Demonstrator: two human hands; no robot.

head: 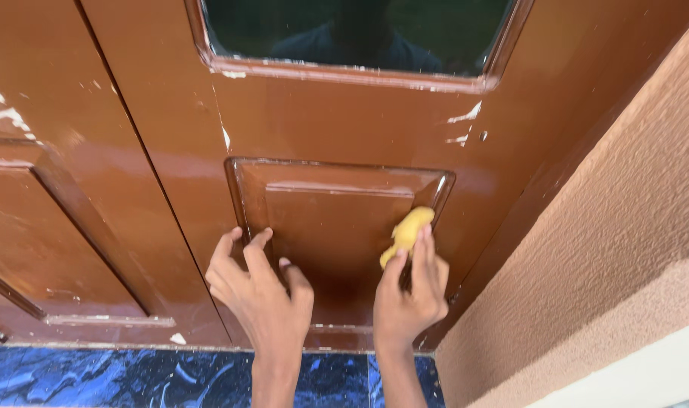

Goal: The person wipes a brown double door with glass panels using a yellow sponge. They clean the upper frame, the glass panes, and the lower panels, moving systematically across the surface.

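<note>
The right hand (pixel 409 291) pinches a yellow sponge (pixel 406 234) against the recessed panel (pixel 329 227) of the brown door (pixel 344 128), near its upper right corner; the left hand (pixel 261 291), empty and fingers spread, braces beside the panel's left edge.

Small yellow sponge (pixel 407 233), crumpled and lumpy, pressed flat against the glossy brown wooden door (pixel 344 121), at the upper right corner of its recessed lower panel (pixel 329 227), pinned under fingertips, the door's paint chipped white in spots.
</note>
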